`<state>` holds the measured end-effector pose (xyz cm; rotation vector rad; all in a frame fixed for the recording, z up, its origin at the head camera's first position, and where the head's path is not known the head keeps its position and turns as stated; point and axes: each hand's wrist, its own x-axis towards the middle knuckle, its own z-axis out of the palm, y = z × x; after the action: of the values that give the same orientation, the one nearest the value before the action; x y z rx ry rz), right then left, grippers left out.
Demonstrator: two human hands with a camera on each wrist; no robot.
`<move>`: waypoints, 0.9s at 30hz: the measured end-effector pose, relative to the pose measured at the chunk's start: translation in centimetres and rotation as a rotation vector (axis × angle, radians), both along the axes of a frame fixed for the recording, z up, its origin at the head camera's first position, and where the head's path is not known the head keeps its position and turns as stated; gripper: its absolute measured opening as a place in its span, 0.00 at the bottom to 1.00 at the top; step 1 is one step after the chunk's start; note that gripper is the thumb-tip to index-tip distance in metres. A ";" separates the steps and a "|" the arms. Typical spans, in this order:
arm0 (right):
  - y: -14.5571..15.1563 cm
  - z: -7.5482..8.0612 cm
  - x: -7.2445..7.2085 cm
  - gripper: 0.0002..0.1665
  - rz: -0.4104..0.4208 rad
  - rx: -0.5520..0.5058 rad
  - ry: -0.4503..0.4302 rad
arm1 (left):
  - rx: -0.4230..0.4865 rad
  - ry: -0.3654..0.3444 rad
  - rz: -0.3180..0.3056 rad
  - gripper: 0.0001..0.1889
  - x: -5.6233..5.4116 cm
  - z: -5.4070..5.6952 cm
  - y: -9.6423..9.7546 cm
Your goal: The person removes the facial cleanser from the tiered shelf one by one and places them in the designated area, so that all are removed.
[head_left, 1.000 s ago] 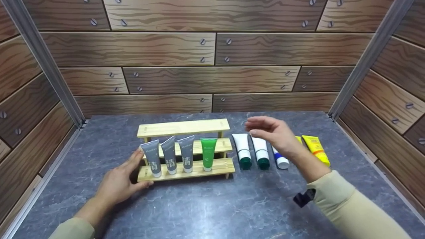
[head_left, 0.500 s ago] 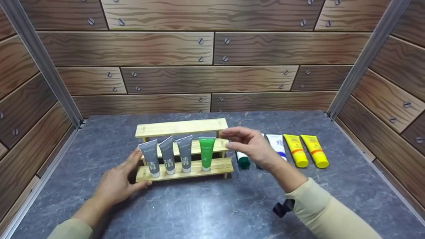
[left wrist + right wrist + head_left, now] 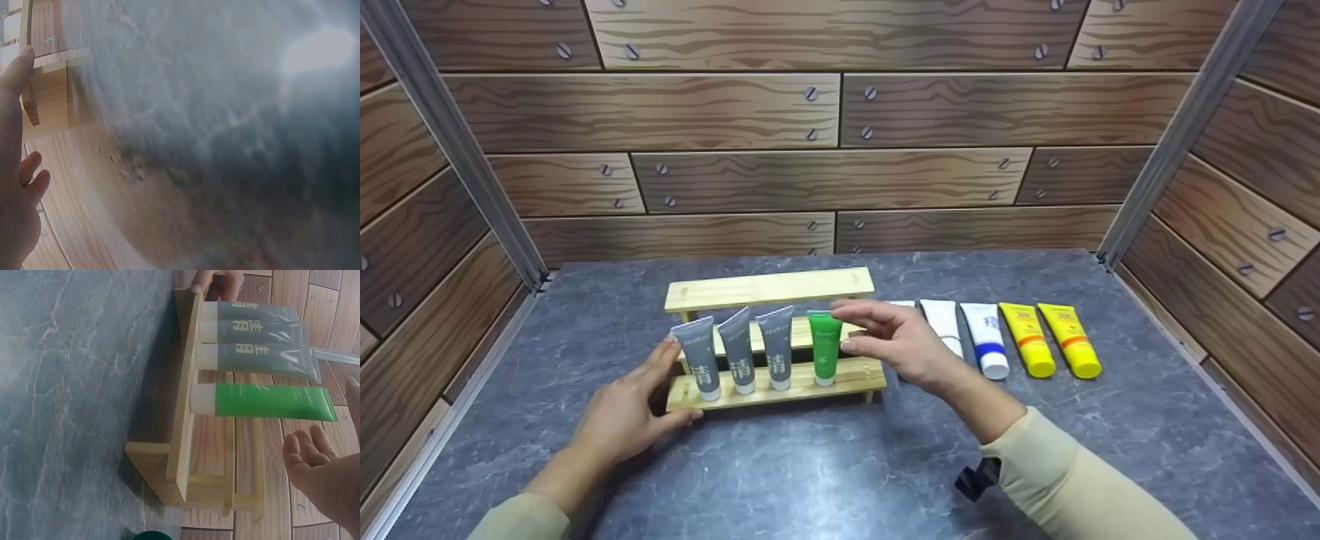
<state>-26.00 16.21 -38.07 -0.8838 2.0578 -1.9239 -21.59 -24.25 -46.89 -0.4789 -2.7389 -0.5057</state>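
A three-step wooden rack [image 3: 769, 287] stands on the table. Three grey squeeze tubes [image 3: 778, 349] stand on its lowest step, cap down, with a green squeeze tube [image 3: 823, 352] to their right. My left hand [image 3: 619, 420] holds the rack's left end, thumb on the front edge and fingers round the side. My right hand [image 3: 915, 349] is beside the upper part of the green tube, thumb and fingers apart. In the right wrist view, a gap shows between the curved fingers [image 3: 309, 447] and the green tube [image 3: 270, 400].
Right of the rack lies a row of tubes: two white ones [image 3: 941, 319] partly behind my right hand, a white tube with a blue band [image 3: 986, 334], and two yellow tubes [image 3: 1027, 337]. Wood-patterned walls [image 3: 840, 112] enclose the grey marbled table [image 3: 810, 480].
My right hand has moved left from above the lying tubes to the green tube, uncovering the blue-banded and yellow tubes. My left hand stays at the rack's end.
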 end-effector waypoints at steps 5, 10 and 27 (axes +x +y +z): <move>-0.7 -0.4 -0.2 0.30 0.017 0.000 -0.025 | -0.005 -0.013 0.009 0.55 0.1 0.1 0.0; -1.2 -0.8 -0.4 0.32 0.019 0.011 -0.024 | -0.003 -0.018 0.008 0.55 0.1 0.1 0.0; -1.9 -1.8 -0.7 0.32 0.026 0.030 0.009 | 0.006 -0.013 0.010 0.54 0.1 0.1 0.0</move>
<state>-26.75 14.29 -39.88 -0.9101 2.0637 -1.8748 -21.46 -24.24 -46.81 -0.4616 -2.7500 -0.5163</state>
